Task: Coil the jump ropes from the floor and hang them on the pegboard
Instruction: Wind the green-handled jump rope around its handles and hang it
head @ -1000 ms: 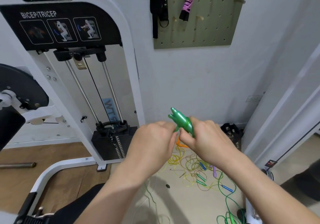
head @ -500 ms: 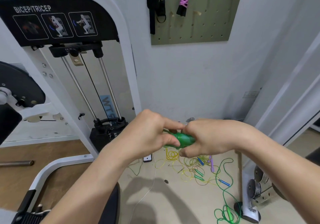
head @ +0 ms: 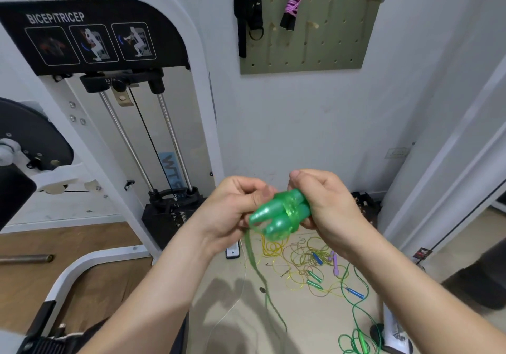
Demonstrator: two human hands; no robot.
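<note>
Both hands are up in front of the chest, working on the green jump rope [head: 276,215]: its two shiny green handles lie side by side, tips pointing down and left, with turns of green cord wound tight round their middle. The right hand [head: 327,203] has the butt ends, fingers curled round the pair and thumb folded over the top. The left hand [head: 234,211] sits right against the other side of the handles, fingers curled in and thumb tip pressed at the wrap, pinching the cord there; how much cord is under those fingers I cannot tell. A loose tail of cord [head: 262,279] drops from the bundle, blurred, hanging toward the floor [head: 315,323]. Down there, below the hands, a tangle of ropes [head: 304,263] lies spread out: yellow and olive cords looped over one another, with green, blue and purple handles among them. Another green rope [head: 356,337] lies heaped further right, near the bottom edge. Up on the white wall, the olive pegboard [head: 328,44] is well above the hands, with a pink rope [head: 293,2] coiled and hanging from it and a black strap [head: 247,11] at its left edge; wooden pegs [head: 312,24] stick out beside them. To the left stands a white weight machine [head: 90,41] marked BICEP/TRICEP
</note>
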